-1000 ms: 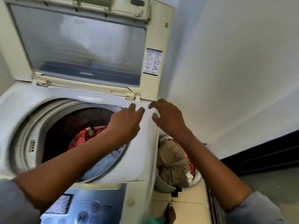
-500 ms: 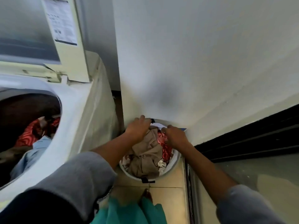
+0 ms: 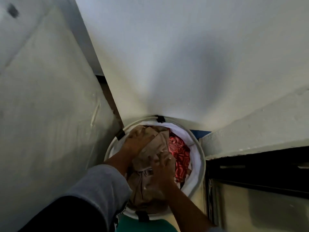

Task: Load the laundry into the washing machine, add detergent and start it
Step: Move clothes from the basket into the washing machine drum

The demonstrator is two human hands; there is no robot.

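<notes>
My right hand (image 3: 161,167) bunches the near end of the tan garment (image 3: 161,141) in the basket (image 3: 201,158). My left hand (image 3: 138,142) lies on its far end, grip unclear through blur. The garment runs away from me, and the washer wall (image 3: 50,114) rises left of both hands.

Crumpled tan garment (image 3: 159,141) heaped in round white laundry basket (image 3: 198,174), red patterned cloth (image 3: 179,153) alongside

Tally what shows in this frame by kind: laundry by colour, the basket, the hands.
Tan clothing: 1 bunched mass; separate pieces cannot be told apart
Red patterned cloth: 1
Laundry basket: 1
Hands: 2, left hand and right hand, both on the tan clothing
Total: 5
</notes>
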